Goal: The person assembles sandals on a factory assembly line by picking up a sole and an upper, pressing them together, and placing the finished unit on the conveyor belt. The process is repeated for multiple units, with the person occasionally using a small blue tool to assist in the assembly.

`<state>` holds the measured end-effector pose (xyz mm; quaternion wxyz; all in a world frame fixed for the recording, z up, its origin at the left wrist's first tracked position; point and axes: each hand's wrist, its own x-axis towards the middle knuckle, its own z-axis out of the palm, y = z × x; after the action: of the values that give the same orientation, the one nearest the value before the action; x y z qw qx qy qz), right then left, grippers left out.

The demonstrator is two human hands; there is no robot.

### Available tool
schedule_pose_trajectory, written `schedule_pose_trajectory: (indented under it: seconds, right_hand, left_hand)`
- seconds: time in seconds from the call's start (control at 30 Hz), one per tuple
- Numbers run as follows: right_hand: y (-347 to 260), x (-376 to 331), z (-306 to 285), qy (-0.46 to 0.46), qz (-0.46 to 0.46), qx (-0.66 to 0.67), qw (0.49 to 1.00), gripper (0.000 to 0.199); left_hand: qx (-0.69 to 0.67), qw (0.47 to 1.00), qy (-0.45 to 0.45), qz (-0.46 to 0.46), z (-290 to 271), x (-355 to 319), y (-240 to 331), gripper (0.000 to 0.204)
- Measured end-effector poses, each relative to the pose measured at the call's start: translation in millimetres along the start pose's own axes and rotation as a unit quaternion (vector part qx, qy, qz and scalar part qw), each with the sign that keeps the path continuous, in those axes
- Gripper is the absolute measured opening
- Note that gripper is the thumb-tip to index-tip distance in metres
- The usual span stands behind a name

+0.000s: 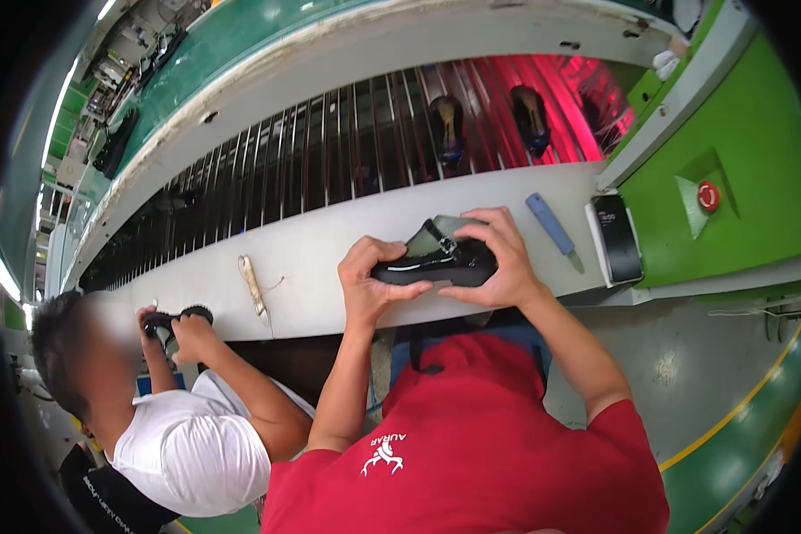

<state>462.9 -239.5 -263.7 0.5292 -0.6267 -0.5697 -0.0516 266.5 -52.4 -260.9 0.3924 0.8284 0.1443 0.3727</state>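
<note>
Over a white ledge (320, 262), fingers of the left hand (369, 278) and right hand (505, 260) are clasping 1 glossy black shoe (432, 265) by opposite ends; probably light, fairly stiff and slick, it is seemingly favouring that 2-ended hold.

Forearms (568, 343) converging; left hand (369, 271), right hand (505, 255) facing, fingers (491, 217) curled (thumbs (408, 290) nearest body).

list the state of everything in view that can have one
Black shoe: held between both hands
Left hand: closed on the shoe
Right hand: closed on the shoe
Blue-handled knife: lying, blade exposed
Far shoes: apart, on the rollers
Red light: glowing
Red button: pressed or not, unclear
</note>
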Motion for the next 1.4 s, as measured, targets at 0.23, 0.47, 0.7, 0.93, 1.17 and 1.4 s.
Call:
schedule_pose_trajectory:
  seconds: [0.23, 0.47, 0.7, 0.93, 1.17, 1.4]
  right_hand:
    - [-7.3, -3.3, -3.6, 0.027, 0.076, 0.098, 0.992, 0.079]
    - [-81.4, 31.5, 26.3, -0.016, 0.209, 0.600, 0.772, 0.125]
    - [-104.6, 66.9, 34.4, -0.020, 0.062, 0.457, 0.887, 0.115]
    - [-74.0, 43.4, 23.8, -0.121, 0.141, 0.296, 0.937, 0.061]
    - [-73.7, 124.3, -35.2, -0.061, 0.022, 0.215, 0.975, 0.054]
    - [-21.3, 288.8, -124.7, 0.110, -0.037, -0.094, 0.989, 0.038]
  left_hand:
    - [-0.101, 0.985, 0.130, -0.050, -6.1, -21.1, 2.4, 0.118]
    - [-0.337, 0.936, 0.100, 0.025, 9.9, -0.1, 82.4, 0.162]
    - [-0.035, 0.957, 0.239, 0.159, -88.0, 52.1, 103.2, 0.078]
    - [0.347, 0.799, 0.395, 0.292, -204.2, 297.9, 160.9, 0.075]
    - [0.540, 0.830, 0.139, 0.024, -303.9, 392.5, 2.4, 0.066]
    - [0.249, 0.838, 0.375, 0.309, -170.3, 297.4, 46.0, 0.021]
